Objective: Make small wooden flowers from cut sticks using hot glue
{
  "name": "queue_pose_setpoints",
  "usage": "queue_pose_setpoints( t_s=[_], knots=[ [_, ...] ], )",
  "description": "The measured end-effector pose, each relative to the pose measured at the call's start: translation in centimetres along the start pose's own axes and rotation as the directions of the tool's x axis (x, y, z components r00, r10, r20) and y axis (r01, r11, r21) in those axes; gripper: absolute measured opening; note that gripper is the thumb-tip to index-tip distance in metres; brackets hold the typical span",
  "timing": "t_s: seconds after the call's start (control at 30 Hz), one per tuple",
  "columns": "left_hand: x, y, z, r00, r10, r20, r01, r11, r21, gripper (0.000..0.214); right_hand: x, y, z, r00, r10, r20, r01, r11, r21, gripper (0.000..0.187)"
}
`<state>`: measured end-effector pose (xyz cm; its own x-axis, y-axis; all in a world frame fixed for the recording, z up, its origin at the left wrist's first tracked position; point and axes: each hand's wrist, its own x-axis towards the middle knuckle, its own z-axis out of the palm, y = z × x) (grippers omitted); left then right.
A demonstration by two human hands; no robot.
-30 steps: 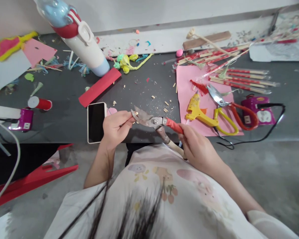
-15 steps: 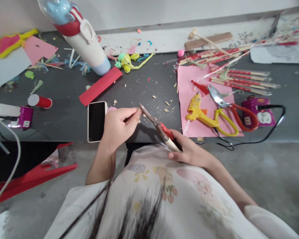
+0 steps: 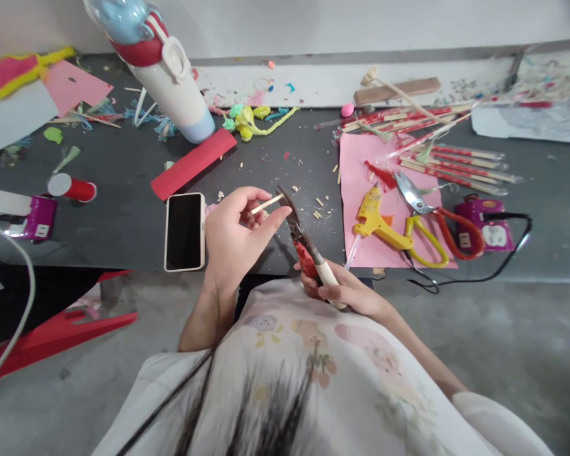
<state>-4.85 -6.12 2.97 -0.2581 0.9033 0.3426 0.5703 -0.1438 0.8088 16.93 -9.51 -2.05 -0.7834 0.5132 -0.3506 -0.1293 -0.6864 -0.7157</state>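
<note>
A short pale wooden stick (image 3: 266, 204) is held in the fingers of my left hand (image 3: 240, 231), its thumb stretched out below it. The stick's far end meets the dark jaws of the pliers (image 3: 306, 244), which have one red and one white handle. My right hand (image 3: 344, 288) is closed around those handles, near the table's front edge. Whether the jaws press on the stick, I cannot tell. Small cut bits of wood (image 3: 318, 202) lie scattered on the table beyond the pliers.
Left of my left hand lies a phone (image 3: 185, 231), with a red paper strip (image 3: 194, 164) and a bottle (image 3: 180, 88) behind. On the right, pink paper (image 3: 354, 158) bears a yellow glue gun (image 3: 380, 218) and scissors (image 3: 420, 209). Wrapped sticks (image 3: 460, 161) lie further back.
My left hand has turned and its fingers have opened out, so the stick now shows. The pliers have shifted slightly right, and my right hand's fingers have wrapped around the handles.
</note>
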Motion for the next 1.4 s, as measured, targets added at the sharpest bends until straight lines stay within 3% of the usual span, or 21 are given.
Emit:
queue_pose_setpoints(
  t_s=[0.13,0.37,0.8,1.03,1.17,1.27,1.4],
  knots=[
    [-0.4,-0.7,0.8,0.999,-0.029,-0.019,0.026,0.992,-0.121,0.034,0.2,0.2,0.1,1.0,-0.016,0.003,0.016,1.0,-0.009,0.044],
    [-0.4,-0.6,1.7,1.0,0.015,-0.026,-0.019,0.991,-0.132,0.045,0.1,0.1,0.4,1.0,-0.01,0.025,0.01,1.0,0.005,0.047],
    [-0.4,-1.0,1.9,0.999,0.048,0.011,-0.044,0.972,-0.229,0.044,0.0,0.1,0.8,0.994,-0.043,0.097,0.037,0.998,0.06,0.049],
    [-0.6,-1.3,2.2,0.995,0.082,-0.05,-0.094,0.938,-0.335,0.044,0.0,0.0,0.9,0.987,-0.069,0.145,0.054,0.993,0.107,0.051],
    [-0.8,-1.3,2.3,0.997,0.044,-0.062,-0.063,0.931,-0.359,0.047,-0.1,-0.1,1.0,0.987,-0.058,0.151,0.043,0.994,0.103,0.053],
    [-0.9,-1.0,2.2,0.998,-0.014,-0.058,-0.006,0.946,-0.325,0.05,-0.2,-0.3,1.0,0.991,-0.046,0.122,0.038,0.997,0.065,0.053],
    [-0.9,-0.8,2.1,0.998,-0.039,-0.058,0.021,0.962,-0.272,0.052,-0.2,-0.5,0.7,0.998,-0.038,0.043,0.044,0.99,-0.137,0.055]
  ],
)
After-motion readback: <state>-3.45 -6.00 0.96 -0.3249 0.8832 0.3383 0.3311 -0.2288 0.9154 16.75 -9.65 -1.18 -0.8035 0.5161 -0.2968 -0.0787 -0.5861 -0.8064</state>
